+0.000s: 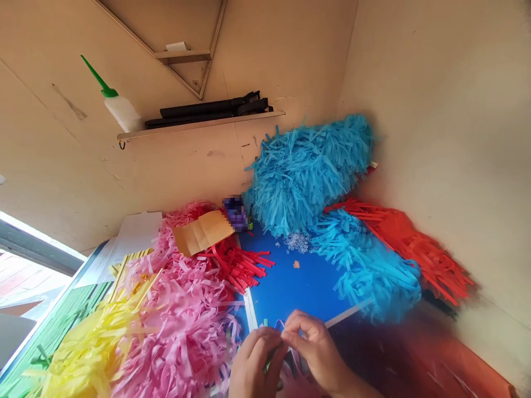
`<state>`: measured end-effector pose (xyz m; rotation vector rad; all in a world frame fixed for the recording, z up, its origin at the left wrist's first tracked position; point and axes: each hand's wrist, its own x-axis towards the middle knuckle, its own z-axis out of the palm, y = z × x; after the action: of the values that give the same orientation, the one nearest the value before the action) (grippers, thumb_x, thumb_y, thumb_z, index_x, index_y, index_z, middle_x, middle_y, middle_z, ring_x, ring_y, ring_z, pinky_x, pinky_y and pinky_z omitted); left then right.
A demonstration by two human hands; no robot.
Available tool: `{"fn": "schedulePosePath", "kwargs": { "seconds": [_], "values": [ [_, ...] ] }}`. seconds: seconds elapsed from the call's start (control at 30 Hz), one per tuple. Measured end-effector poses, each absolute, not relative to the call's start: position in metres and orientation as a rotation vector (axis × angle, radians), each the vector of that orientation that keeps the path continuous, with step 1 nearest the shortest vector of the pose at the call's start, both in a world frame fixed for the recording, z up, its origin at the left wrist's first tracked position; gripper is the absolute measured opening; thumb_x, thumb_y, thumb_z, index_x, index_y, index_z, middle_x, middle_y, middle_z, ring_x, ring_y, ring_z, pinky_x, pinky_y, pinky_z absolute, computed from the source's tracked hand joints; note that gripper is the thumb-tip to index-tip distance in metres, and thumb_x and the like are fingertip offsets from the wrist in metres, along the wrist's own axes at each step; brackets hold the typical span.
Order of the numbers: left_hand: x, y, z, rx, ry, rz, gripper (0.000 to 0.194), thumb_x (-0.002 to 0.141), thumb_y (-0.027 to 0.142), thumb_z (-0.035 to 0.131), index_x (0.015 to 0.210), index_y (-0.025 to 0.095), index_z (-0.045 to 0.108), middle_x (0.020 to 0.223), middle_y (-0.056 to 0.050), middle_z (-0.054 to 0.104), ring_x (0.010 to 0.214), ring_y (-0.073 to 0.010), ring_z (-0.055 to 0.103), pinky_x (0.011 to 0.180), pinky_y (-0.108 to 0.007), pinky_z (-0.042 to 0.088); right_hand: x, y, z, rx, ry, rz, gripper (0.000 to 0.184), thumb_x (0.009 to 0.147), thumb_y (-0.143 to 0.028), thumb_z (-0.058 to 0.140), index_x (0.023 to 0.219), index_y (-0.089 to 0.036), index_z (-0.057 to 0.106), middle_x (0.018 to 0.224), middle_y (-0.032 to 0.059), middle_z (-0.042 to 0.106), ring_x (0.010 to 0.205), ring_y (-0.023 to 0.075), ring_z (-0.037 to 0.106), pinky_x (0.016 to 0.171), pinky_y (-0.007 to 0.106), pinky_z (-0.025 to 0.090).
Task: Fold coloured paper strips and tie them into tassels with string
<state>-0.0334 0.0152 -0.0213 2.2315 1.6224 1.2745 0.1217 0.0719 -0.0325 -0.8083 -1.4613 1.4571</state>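
Beige walls [427, 121] meet behind your blue bench [302, 287], with a bottle [123, 113] on the shelf [207, 123]. At the bench's near edge, your left hand [257, 359] and right hand [317, 348] pinch a thin pinkish strip [295, 358] between them. Pull too hard and it could tear; let it trail and it could tangle in the pink fringe [186, 326] beside your left hand.
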Motion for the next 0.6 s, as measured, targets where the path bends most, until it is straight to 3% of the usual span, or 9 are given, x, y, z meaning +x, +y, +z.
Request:
{"fn": "schedulePosePath", "kwargs": {
  "seconds": [0.3,0.43,0.6],
  "values": [
    [-0.035,0.007,-0.018,2.193,1.649,1.395,0.013,0.087,0.013,0.063,0.084,0.024,0.058,0.075,0.004,0.071,0.066,-0.0093,0.070,0.065,-0.013,0.054,0.125,0.064,-0.029,-0.807,-1.658,1.086,0.033,0.097,-0.037,0.056,0.070,-0.019,0.051,0.070,-0.0012,0.052,0.070,0.0130,0.052,0.068,0.023,0.041],
    [-0.031,0.003,-0.018,2.074,1.717,1.443,0.008,0.090,0.021,0.061,0.083,0.025,0.058,0.075,0.004,0.071,0.062,-0.0094,0.069,0.061,-0.014,0.054,0.125,0.059,-0.022,-0.802,-1.718,1.042,0.027,0.097,-0.038,0.056,0.077,-0.020,0.057,0.077,0.0000,0.058,0.076,0.0144,0.056,0.073,0.024,0.042],
    [-0.027,0.003,-0.016,2.212,1.649,1.405,0.009,0.090,0.016,0.059,0.087,0.025,0.058,0.074,0.004,0.070,0.063,-0.0096,0.069,0.062,-0.014,0.053,0.124,0.053,-0.019,-0.850,-1.711,1.157,0.025,0.096,-0.038,0.057,0.080,-0.019,0.061,0.079,0.0010,0.063,0.078,0.0156,0.058,0.074,0.025,0.042]
  ]
}}
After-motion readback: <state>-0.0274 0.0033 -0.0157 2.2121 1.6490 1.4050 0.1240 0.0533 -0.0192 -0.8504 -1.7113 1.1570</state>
